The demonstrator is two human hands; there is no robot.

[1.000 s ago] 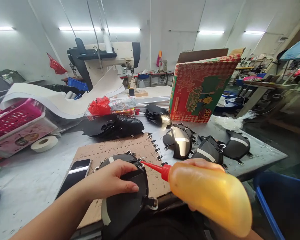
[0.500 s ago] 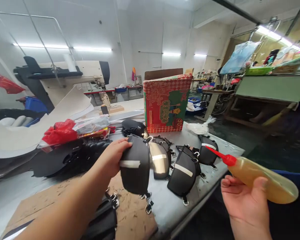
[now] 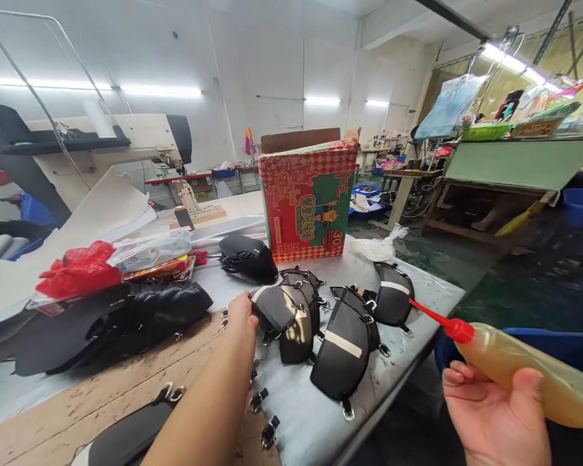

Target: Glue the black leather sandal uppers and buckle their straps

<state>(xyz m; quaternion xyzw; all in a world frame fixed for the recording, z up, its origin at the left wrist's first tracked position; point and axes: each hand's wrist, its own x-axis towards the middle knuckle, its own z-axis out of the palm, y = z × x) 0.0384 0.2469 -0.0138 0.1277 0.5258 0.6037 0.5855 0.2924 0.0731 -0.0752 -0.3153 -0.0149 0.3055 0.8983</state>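
Note:
My left hand (image 3: 243, 314) is closed on the left edge of a black padded piece (image 3: 274, 303), tilted over another padded piece (image 3: 295, 340) with a glossy, gold-looking surface. In my right hand (image 3: 498, 404), off the table's right side, lies a squeeze bottle (image 3: 525, 369) of amber liquid, its thin red nozzle pointing left. Two more black padded pieces, one nearer (image 3: 342, 349) and one farther (image 3: 392, 294), rest on the table with pale strips across them and metal rings on short tabs. Below my left forearm lies another black piece (image 3: 131, 430), partly hidden.
A red and green carton (image 3: 308, 207) stands at the table's back. Dark folded material (image 3: 150, 317) and a red plastic bag (image 3: 80, 268) lie left, near a sewing machine (image 3: 107, 139). Cardboard (image 3: 78, 401) covers the front left. A blue bin (image 3: 563, 343) is beyond the bottle.
My left hand has carried the black piece away from me and tipped it flatter, over the other pieces. The view has shifted right; my right hand still holds the bottle.

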